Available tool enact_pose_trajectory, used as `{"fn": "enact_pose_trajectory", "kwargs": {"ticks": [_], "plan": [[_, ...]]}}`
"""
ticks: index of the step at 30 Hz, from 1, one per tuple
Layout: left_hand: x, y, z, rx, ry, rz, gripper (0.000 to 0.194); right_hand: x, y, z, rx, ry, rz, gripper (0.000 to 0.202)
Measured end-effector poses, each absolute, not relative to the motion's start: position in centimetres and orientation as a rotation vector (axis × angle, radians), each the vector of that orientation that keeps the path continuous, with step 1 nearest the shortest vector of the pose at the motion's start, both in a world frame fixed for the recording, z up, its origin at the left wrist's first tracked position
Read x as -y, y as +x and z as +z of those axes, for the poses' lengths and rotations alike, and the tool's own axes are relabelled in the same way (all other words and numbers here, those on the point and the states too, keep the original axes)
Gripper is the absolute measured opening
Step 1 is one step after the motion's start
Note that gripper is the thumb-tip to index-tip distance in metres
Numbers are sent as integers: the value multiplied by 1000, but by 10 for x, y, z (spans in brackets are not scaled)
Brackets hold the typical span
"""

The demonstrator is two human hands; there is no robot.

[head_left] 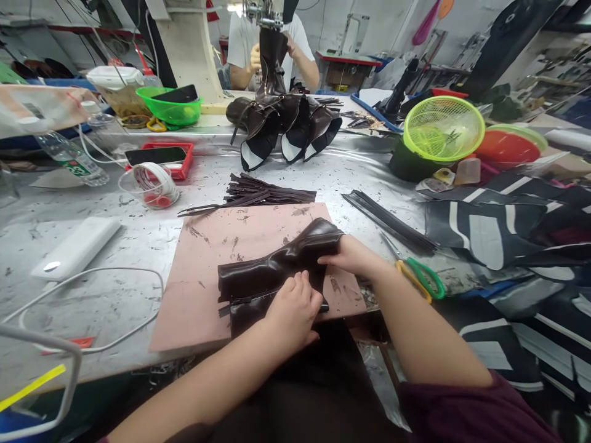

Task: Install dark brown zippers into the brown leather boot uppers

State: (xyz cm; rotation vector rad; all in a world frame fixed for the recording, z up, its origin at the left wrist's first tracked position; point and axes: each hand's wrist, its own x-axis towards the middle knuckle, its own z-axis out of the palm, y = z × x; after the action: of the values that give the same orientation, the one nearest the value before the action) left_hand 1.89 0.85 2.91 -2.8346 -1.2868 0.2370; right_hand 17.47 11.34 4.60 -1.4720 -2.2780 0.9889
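A glossy dark brown leather boot upper [272, 264] lies on its side across a pinkish board [198, 307] at the table's front edge. My right hand [348, 255] grips its right end, thumb on the near face and the other fingers hidden behind the leather. Curled and pressed together, the fingers of my left hand [295, 304] hold the near edge of the upper, along a dark zipper [258, 297]. What lies directly under the left fingertips is hidden. A zipper end sticks out at the left of the upper.
Beyond the board lies a pile of dark zipper strips [272, 189]; more strips [392, 221] lie to the right. Green-and-yellow-handled scissors [422, 278] rest near cut dark pieces [489, 234]. More boot uppers [286, 126] stand farther back, before a person at a sewing machine [265, 15]. A white cable [157, 277] loops left.
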Motion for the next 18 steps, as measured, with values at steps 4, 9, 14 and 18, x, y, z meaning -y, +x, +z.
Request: {"fn": "enact_pose_trajectory", "kwargs": {"ticks": [4,9,14,18], "plan": [[-9,18,32,1294,-2834,288,69,-121,178,39,2332,-1273,1006,40],[-10,15,35,1320,-2845,257,68,-119,184,19,2442,-1224,807,42],[-11,8,34,1342,-2882,180,72,-115,189,9,2472,-1214,611,41],[-14,-1,32,1417,-2928,38,69,-110,189,17,2448,-1269,566,43]]}}
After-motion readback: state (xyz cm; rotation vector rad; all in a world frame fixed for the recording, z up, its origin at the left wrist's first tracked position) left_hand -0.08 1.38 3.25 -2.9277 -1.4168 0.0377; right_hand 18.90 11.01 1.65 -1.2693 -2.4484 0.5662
